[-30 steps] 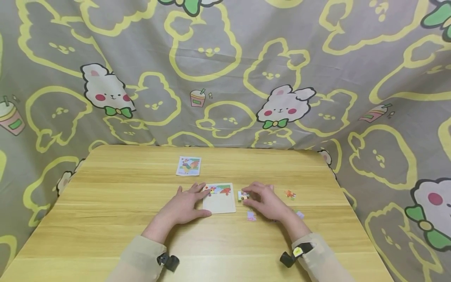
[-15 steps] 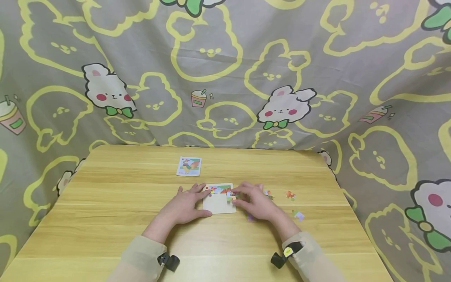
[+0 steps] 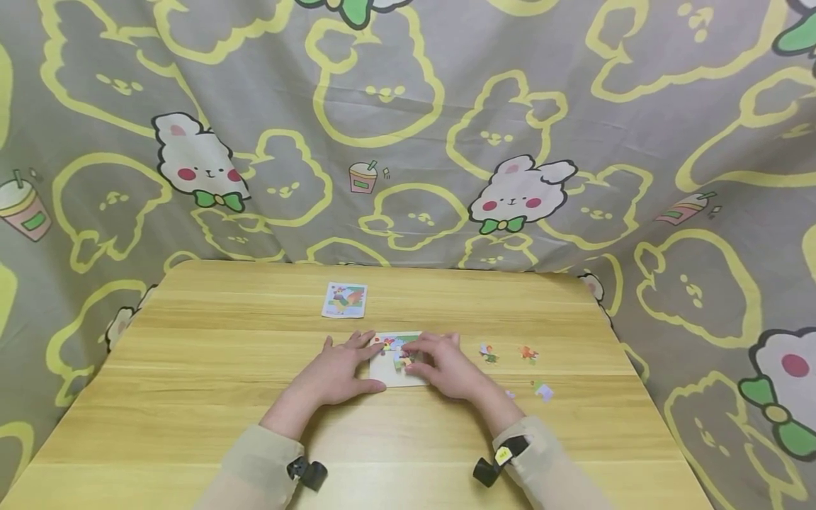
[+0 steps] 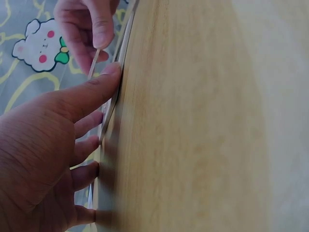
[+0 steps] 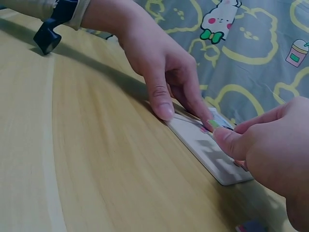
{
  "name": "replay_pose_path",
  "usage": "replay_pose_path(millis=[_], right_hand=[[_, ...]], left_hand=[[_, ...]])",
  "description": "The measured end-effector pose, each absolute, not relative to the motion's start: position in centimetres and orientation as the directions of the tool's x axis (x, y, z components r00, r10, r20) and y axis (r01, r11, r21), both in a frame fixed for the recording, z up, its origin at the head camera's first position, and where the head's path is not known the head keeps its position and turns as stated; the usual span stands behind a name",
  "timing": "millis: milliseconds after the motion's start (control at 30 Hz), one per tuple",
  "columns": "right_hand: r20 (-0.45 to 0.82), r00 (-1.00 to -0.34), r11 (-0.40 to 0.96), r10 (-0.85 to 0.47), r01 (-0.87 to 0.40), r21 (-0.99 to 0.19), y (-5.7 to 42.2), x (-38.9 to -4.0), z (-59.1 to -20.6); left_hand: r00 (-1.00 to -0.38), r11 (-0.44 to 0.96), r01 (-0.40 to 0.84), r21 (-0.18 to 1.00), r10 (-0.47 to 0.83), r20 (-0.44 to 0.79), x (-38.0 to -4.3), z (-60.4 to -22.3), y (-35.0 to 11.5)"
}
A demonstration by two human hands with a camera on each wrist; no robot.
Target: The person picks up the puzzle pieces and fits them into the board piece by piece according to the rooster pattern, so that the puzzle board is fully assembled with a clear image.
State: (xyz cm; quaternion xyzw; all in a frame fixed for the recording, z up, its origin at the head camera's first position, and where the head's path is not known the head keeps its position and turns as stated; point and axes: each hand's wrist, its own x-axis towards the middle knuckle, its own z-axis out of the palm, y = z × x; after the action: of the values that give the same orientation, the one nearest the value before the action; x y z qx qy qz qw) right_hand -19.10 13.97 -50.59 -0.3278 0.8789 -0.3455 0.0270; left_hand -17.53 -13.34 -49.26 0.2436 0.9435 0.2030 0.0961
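A pale jigsaw tray (image 3: 381,372) lies on the table with a strip of colourful pieces (image 3: 408,339) fitted along its far edge. My left hand (image 3: 338,372) rests at the tray's left side, thumb at the near corner and index finger reaching onto the fitted pieces. Between thumb and fingers my right hand (image 3: 449,368) pinches a jigsaw piece (image 3: 401,360) over the tray's bare middle. Seen from the right wrist, that jigsaw piece (image 5: 214,124) is held tilted above the tray (image 5: 205,157), its green edge showing. Part of the tray's right side is hidden under the right hand.
Several loose jigsaw pieces lie right of the tray, among them a green one (image 3: 489,355), an orange one (image 3: 528,353) and a lilac one (image 3: 543,391). A rooster picture card (image 3: 345,301) lies farther back. A patterned curtain (image 3: 408,142) hangs behind the table.
My right hand has carried the jigsaw piece leftward from beside the tray to above its middle, uncovering loose pieces on the right. The left hand stays in place on the tray.
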Motion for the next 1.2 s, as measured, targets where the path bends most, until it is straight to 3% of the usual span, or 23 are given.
replay_pose_path(millis=[1200], right_hand=[[0.183,-0.806,0.632,-0.563,-0.563,-0.532,9.7,-19.4,-51.2]], left_hand=[[-0.863,0.795,0.414,0.444,0.498,-0.087,-17.6,-49.0,-13.4]])
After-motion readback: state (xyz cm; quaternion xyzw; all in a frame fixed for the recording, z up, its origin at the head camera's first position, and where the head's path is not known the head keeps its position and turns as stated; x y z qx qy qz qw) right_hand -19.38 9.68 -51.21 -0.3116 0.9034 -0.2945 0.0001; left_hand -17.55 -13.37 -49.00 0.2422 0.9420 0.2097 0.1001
